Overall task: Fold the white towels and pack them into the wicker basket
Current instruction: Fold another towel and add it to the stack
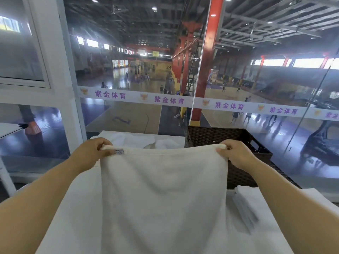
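Glass wall [128, 110] overlooking a sports hall fills the upper frame. At centre, left hand [89, 154] and right hand [236, 154] each pinch a top corner of the hanging white terry towel [163, 195], still unfolded. Dark woven wicker basket [238, 173] at right shows no towel inside; folded white towels [245, 204] wait below it, so packing appears to remain.

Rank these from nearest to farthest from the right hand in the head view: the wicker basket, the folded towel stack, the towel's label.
From the right hand:
1. Wicker basket, directly behind the hand.
2. Folded towel stack, below it, at the table's right.
3. Label, across the held towel, by the left hand.
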Demonstrator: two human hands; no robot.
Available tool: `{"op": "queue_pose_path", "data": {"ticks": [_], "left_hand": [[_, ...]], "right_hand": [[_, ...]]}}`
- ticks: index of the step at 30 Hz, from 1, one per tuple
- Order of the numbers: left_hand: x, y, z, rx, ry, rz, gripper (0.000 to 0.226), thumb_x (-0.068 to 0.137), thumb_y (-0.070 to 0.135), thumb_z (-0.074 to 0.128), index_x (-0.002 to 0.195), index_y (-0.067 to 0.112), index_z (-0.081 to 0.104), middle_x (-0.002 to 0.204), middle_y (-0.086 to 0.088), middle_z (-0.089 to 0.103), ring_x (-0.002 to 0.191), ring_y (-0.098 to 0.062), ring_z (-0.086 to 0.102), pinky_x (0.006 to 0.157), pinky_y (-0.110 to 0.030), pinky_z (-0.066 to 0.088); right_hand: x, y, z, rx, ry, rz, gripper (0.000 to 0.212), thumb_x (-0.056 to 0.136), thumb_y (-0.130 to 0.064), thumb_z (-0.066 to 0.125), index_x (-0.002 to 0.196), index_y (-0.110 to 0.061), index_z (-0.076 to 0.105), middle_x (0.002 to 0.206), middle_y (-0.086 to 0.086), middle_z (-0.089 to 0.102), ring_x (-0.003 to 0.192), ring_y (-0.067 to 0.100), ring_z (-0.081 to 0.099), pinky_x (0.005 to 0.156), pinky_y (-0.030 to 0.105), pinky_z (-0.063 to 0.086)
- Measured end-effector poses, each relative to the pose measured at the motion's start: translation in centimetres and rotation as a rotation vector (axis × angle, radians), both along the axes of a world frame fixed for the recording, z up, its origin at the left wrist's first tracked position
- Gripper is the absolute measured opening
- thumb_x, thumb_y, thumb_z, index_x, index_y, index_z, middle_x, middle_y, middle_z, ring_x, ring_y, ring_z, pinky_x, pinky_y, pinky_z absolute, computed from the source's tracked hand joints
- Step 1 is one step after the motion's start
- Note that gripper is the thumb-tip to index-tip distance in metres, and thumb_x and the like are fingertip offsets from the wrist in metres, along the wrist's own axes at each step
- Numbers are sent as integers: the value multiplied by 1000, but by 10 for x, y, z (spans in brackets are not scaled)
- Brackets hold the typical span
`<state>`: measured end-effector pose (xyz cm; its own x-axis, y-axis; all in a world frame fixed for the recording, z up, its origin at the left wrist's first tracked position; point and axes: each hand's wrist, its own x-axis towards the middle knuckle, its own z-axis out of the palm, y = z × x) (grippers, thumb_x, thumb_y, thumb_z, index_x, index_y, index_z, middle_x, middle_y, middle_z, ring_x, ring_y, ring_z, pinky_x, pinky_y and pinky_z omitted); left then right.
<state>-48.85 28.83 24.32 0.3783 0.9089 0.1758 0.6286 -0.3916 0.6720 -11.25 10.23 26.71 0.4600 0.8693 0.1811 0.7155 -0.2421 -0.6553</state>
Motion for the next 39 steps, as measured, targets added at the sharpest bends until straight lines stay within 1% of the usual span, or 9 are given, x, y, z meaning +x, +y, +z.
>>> {"op": "queue_pose_path", "data": {"ticks": [4,8,12,17,20,27,30,35,39], "left_hand": [[4,30,2,62,16,53,12,90,28,61,97,19,63,99,-4,64,89,-22,56,74,-27,38],[5,55,11,151,-99,91,15,92,32,56,97,20,62,98,-4,63,92,-26,56,78,-31,40],[-2,55,13,171,-123,64,6,93,27,57,91,22,58,92,-4,61,86,-26,55,77,-33,41],[-18,20,-33,91,-25,103,4,91,15,59,88,17,59,84,-1,61,80,-24,54,66,-28,37],[-30,-13,-87,12,34,113,17,89,8,61,79,22,58,83,-4,63,78,-23,55,66,-27,40],[-59,-99,-195,-347,229,93,10,93,13,55,92,21,60,93,-5,65,85,-22,57,65,-24,38],[-68,-118,-212,-416,211,151,7,94,16,53,97,19,59,97,-5,63,89,-22,56,65,-23,38],[-63,-122,-215,-401,121,249,8,94,20,54,102,19,56,99,-3,60,90,-21,54,64,-24,36],[-45,-101,-206,-362,53,299,13,92,20,59,104,17,55,97,-4,55,89,-23,52,68,-27,37]], "right_hand": [[3,38,-14,32,24,-62,12,94,-24,58,91,-19,68,84,3,67,81,26,63,78,43,56],[2,67,-12,207,17,-106,15,95,-25,56,104,-18,65,96,2,65,92,23,60,84,33,47],[0,69,-11,286,26,-55,10,94,-21,57,100,-19,64,97,0,64,92,20,58,87,35,46],[-1,40,-53,57,16,86,9,92,-12,60,91,-19,66,89,-1,65,84,16,57,72,25,42],[-8,19,-100,-141,-13,105,15,90,-12,61,82,-24,63,83,-1,64,77,18,55,64,25,40],[-27,-41,-199,-422,59,207,11,88,-13,63,79,-19,61,83,-3,62,79,15,55,65,18,38],[-30,-58,-215,-456,143,214,11,90,-14,60,80,-9,59,82,2,61,73,15,52,64,26,37],[-31,-59,-230,-404,150,141,10,94,-25,55,84,-23,56,82,-5,60,75,15,55,68,29,44],[-31,-41,-235,-345,152,24,6,94,-24,56,90,-21,58,84,-4,60,75,15,55,62,25,40]]}}
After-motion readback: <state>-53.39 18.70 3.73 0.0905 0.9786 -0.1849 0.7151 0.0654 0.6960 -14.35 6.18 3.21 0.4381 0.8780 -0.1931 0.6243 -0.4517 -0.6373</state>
